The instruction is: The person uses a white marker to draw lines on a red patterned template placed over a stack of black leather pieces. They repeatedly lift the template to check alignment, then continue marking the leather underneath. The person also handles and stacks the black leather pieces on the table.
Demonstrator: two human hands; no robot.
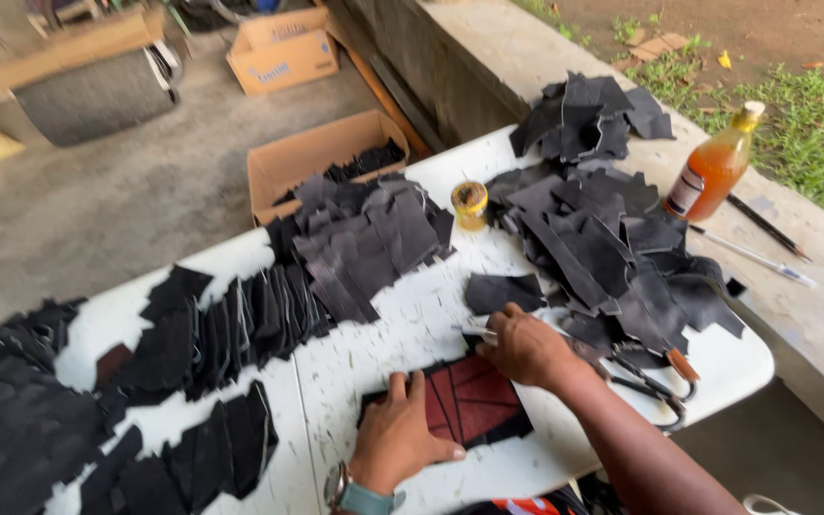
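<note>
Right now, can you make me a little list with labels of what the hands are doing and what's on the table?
left hand: pressed flat on a dark red lined piece
right hand: holds a thin pen-like tool at that piece's top edge
scissors: by the right wrist
black cut pieces: heaped and fanned over the white table
small yellow tin: open, between the heaps
amber bottle: on the concrete ledge

Grey concrete floor (116, 205) – low ledge (488, 57), grass (793, 124) beyond.

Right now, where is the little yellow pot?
In the head view the little yellow pot stands on the far middle part of the white table, in the gap between two heaps of black pieces, well beyond both hands.
</note>
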